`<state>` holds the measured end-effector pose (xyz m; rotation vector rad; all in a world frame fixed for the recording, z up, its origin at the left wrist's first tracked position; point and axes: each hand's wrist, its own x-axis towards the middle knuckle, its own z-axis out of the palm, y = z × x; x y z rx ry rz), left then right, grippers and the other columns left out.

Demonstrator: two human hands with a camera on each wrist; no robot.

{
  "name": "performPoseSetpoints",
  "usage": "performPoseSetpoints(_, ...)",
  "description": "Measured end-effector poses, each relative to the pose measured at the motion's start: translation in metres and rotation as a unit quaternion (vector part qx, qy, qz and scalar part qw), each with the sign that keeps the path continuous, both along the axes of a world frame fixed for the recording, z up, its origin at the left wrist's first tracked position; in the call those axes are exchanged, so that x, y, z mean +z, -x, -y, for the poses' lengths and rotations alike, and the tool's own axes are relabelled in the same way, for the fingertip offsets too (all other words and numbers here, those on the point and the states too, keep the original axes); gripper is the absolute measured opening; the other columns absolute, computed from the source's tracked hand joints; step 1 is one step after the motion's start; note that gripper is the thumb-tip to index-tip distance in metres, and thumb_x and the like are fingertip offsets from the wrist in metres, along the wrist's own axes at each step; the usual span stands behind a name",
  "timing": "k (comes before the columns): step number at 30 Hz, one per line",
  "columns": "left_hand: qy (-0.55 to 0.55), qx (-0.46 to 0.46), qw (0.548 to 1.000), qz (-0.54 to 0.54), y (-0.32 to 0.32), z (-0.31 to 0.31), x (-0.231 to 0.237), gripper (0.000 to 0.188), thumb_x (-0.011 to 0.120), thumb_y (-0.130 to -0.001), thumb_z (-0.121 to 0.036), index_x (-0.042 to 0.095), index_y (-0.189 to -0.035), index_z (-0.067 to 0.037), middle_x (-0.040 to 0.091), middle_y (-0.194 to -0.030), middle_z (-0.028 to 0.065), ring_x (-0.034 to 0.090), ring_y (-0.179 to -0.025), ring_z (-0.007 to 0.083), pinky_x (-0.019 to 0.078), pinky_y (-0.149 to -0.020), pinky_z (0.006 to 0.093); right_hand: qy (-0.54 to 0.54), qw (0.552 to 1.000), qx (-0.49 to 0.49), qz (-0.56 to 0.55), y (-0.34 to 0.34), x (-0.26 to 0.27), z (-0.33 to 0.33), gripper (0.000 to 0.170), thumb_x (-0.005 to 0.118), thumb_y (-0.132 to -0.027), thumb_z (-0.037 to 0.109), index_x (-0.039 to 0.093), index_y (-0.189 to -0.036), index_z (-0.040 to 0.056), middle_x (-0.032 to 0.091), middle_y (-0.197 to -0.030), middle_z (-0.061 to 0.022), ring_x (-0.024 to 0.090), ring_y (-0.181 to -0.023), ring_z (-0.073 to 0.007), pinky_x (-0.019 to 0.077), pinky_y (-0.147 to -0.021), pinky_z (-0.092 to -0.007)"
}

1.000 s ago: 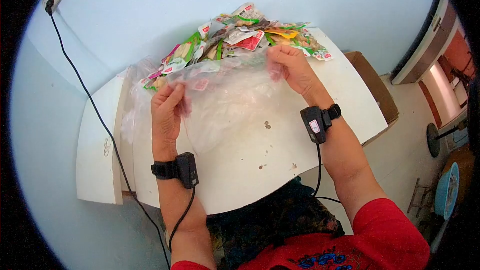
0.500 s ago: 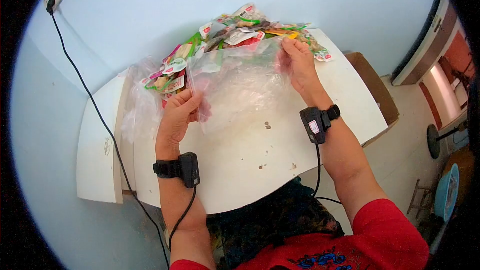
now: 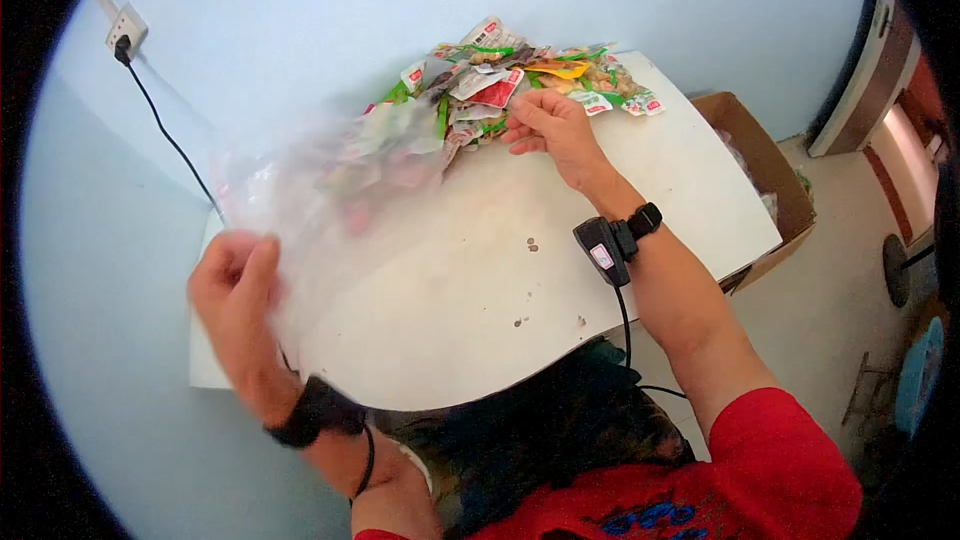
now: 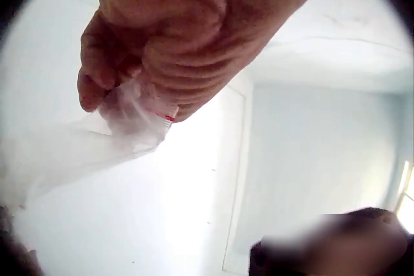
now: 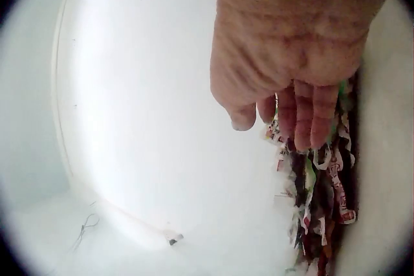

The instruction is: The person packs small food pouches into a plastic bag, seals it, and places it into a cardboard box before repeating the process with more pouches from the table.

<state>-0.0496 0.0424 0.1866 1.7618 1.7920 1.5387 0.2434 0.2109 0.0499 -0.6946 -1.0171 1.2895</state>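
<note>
My left hand (image 3: 240, 300) is at the table's left side, gripping a clear plastic bag (image 3: 330, 195) that trails up and right, blurred. In the left wrist view the bag (image 4: 71, 153) is bunched between the thumb and curled fingers, with a small red mark at its edge. Just in front of the pile of small food packets (image 3: 490, 90), my right hand (image 3: 562, 135) holds nothing, its fingers loosely bent. The right wrist view shows that hand (image 5: 291, 49) with bare, relaxed fingers over the packets (image 5: 323, 192). Part of the pile shows hazily through the bag.
The white table (image 3: 450, 310) has a curved front edge and a few dark spots. A cardboard box (image 3: 775, 155) stands on the floor beyond its right edge. Against the wall at left, a black cable (image 3: 170, 120) runs down from a socket (image 3: 127, 32).
Both hands held the bag stretched between them. My right hand has let go of it, moving slightly left; my left hand has swung left and down with the bag.
</note>
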Motion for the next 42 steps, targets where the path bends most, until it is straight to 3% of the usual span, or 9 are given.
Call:
performPoseSetpoints(7,-0.006,0.112,0.981,-0.161,-0.058,0.07,0.03,0.032,0.078,-0.075,-0.005,0.047,-0.068,-0.005,0.041,-0.061,-0.0067,0.035,-0.057,0.0039,0.0282,-0.05,0.022,0.025,0.989,0.146,0.029,0.009,0.003,0.012,0.026,0.064,-0.093,0.03,0.062,-0.083,0.0064,0.065,-0.076,-0.0054,0.067,-0.062,-0.0145,0.055,-0.053,-0.027)
performPoseSetpoints(14,0.026,0.065,0.953,-0.296,-0.096,-0.022,-0.084,0.039,0.08,-0.075,-0.032,0.056,-0.07,-0.001,0.061,-0.065,0.0174,0.058,-0.057,0.0328,0.0445,-0.055,0.0411,0.057,0.955,0.279,0.084,0.019,-0.004,0.018,0.026,0.067,-0.09,0.031,0.064,-0.085,0.0057,0.066,-0.078,-0.0058,0.067,-0.061,-0.0155,0.0553,-0.053,-0.0274)
performPoseSetpoints(17,0.104,0.004,0.964,-0.246,-0.107,-0.05,-0.125,0.035,0.075,-0.08,-0.03,0.058,-0.07,-0.001,0.06,-0.061,0.0152,0.059,-0.055,0.0288,0.0456,-0.053,0.0396,0.062,0.946,0.292,0.129,0.022,-0.015,0.014,0.025,0.07,-0.088,0.03,0.064,-0.087,0.0054,0.065,-0.077,-0.0055,0.068,-0.061,-0.0154,0.0556,-0.053,-0.0277)
performPoseSetpoints(24,0.148,-0.106,0.976,-0.122,-0.107,-0.092,-0.15,0.037,0.067,-0.089,-0.03,0.063,-0.072,0.002,0.059,-0.055,0.0079,0.051,-0.039,0.0141,0.0398,-0.039,0.0289,0.102,0.954,0.241,0.144,0.023,-0.03,0.005,0.018,0.068,-0.087,0.019,0.063,-0.088,0.0017,0.065,-0.07,-0.0102,0.067,-0.055,-0.019,0.0549,-0.046,-0.0288)
performPoseSetpoints(30,0.081,-0.074,0.975,-0.193,-0.102,-0.106,-0.138,0.032,0.067,-0.087,-0.027,0.064,-0.077,0.004,0.059,-0.058,0.0122,0.056,-0.051,0.0181,0.0445,-0.051,0.0349,0.102,0.96,0.151,0.213,0.025,-0.033,0.002,0.018,0.062,-0.088,0.014,0.062,-0.077,-0.0006,0.065,-0.068,-0.0124,0.067,-0.052,-0.0207,0.0535,-0.042,-0.0304)
performPoseSetpoints(33,0.072,-0.017,0.977,-0.199,-0.109,-0.102,-0.122,0.029,0.068,-0.084,-0.025,0.061,-0.071,0.0,0.061,-0.062,0.0161,0.06,-0.058,0.0311,0.0455,-0.056,0.0417,0.083,0.953,0.103,0.272,0.024,-0.03,0.003,0.014,0.065,-0.083,0.011,0.062,-0.076,-0.0012,0.065,-0.069,-0.0111,0.068,-0.059,-0.0196,0.0538,-0.047,-0.0331)
performPoseSetpoints(36,0.049,0.005,0.979,-0.199,-0.114,-0.099,-0.128,0.03,0.069,-0.083,-0.025,0.059,-0.068,-0.002,0.062,-0.062,0.0152,0.061,-0.059,0.0355,0.0461,-0.056,0.0441,-0.117,0.886,-0.079,0.442,0.029,-0.038,0.001,0.009,0.067,-0.078,0.008,0.064,-0.079,0.0001,0.065,-0.07,-0.0087,0.067,-0.066,-0.0161,0.0528,-0.056,-0.0351)
performPoseSetpoints(38,0.051,0.002,0.98,-0.191,-0.116,-0.101,-0.132,0.03,0.069,-0.083,-0.026,0.058,-0.067,-0.003,0.061,-0.061,0.0144,0.06,-0.058,0.0358,0.0459,-0.055,0.0445,-0.174,0.892,-0.112,0.402,0.032,-0.034,0.003,0.009,0.071,-0.076,0.007,0.065,-0.078,0.0007,0.065,-0.07,-0.0051,0.061,-0.058,-0.0111,0.0478,-0.053,-0.0287)
performPoseSetpoints(42,0.032,-0.009,0.986,-0.163,-0.107,-0.102,-0.144,0.031,0.069,-0.083,-0.023,0.057,-0.064,-0.001,0.058,-0.057,0.0143,0.056,-0.051,0.0322,0.0427,-0.051,0.0411,-0.2,0.93,-0.031,0.307,0.035,-0.011,0.017,0.012,0.072,-0.076,0.011,0.068,-0.081,0.0007,0.067,-0.073,-0.0055,0.063,-0.063,-0.0129,0.0504,-0.055,-0.0316)
